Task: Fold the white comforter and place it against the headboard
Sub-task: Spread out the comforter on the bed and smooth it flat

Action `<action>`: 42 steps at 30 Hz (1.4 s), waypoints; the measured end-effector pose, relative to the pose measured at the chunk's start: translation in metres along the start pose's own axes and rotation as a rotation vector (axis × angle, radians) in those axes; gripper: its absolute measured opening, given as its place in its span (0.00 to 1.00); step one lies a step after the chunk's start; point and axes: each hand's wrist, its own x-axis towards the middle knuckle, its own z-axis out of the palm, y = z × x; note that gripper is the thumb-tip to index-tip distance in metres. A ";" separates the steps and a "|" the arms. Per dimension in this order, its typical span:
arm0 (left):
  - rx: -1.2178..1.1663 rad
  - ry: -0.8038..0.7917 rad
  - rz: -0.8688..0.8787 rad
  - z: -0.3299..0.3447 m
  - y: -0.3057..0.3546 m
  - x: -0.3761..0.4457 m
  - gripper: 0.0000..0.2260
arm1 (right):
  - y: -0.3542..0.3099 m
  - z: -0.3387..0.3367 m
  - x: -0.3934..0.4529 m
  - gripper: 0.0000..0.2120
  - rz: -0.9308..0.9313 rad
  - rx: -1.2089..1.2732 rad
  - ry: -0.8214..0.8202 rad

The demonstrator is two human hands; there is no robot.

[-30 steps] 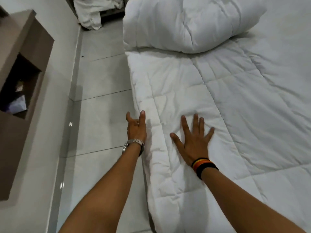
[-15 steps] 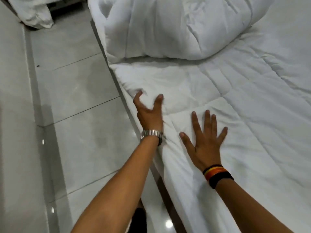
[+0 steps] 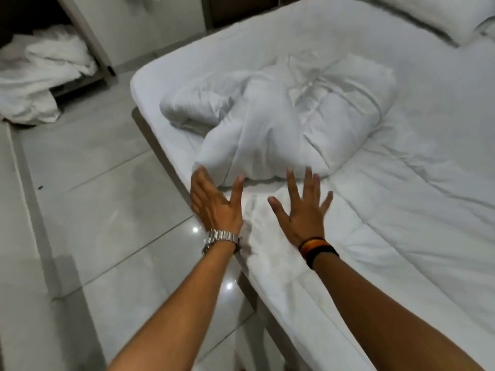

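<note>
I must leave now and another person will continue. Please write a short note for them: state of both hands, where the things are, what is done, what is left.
Left hand: open, at the bed's near edge, fingers against the bunched end of the white comforter; it grips nothing.
Right hand: open, palm down, fingers spread, flat on the spread part of the comforter.
Comforter: one end heaped in a loose mound mid-bed, the rest lying flat toward the camera. A pillow lies at the far right corner; the headboard itself cannot be made out.
Done: partly gathered only.
Left: fold it neatly, then carry it to the headboard end.
</note>
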 end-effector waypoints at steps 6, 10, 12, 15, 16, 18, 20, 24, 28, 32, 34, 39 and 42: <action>-0.090 -0.067 -0.015 0.011 0.070 0.135 0.53 | -0.065 -0.012 0.102 0.41 0.110 0.314 0.145; -0.368 -0.349 -0.682 0.029 0.095 0.237 0.63 | -0.086 -0.029 0.164 0.42 0.261 0.513 0.282; -0.532 -0.426 -0.879 0.042 0.097 0.280 0.67 | -0.092 -0.041 0.193 0.42 0.246 0.571 0.290; -0.594 -0.435 -1.001 0.066 0.098 0.329 0.76 | -0.097 -0.053 0.239 0.43 0.173 0.594 0.182; -0.580 -0.414 -1.000 0.075 0.098 0.339 0.77 | -0.099 -0.052 0.246 0.44 0.147 0.577 0.135; -0.510 -0.344 -0.902 0.096 0.101 0.363 0.76 | -0.108 -0.040 0.259 0.46 0.107 0.470 0.022; -0.457 -0.347 -0.782 0.120 0.097 0.389 0.74 | -0.122 -0.015 0.265 0.48 0.090 0.307 -0.097; -0.487 -0.476 -0.644 0.164 0.077 0.446 0.65 | -0.149 0.042 0.280 0.51 0.211 0.183 -0.143; -0.516 -0.567 -0.310 0.168 0.079 0.539 0.48 | -0.188 0.065 0.344 0.55 0.349 0.189 -0.176; -0.555 -0.333 0.074 0.135 0.108 0.671 0.33 | -0.259 0.089 0.437 0.55 0.200 0.231 -0.043; -0.528 -0.217 0.204 0.115 0.109 0.742 0.32 | -0.293 0.109 0.485 0.54 0.109 0.276 0.050; -0.268 -0.368 0.062 0.084 0.028 0.804 0.45 | -0.324 0.160 0.535 0.50 0.122 0.086 -0.349; -0.058 -0.573 -0.102 0.093 -0.026 0.780 0.53 | -0.311 0.175 0.523 0.51 0.128 -0.043 -0.426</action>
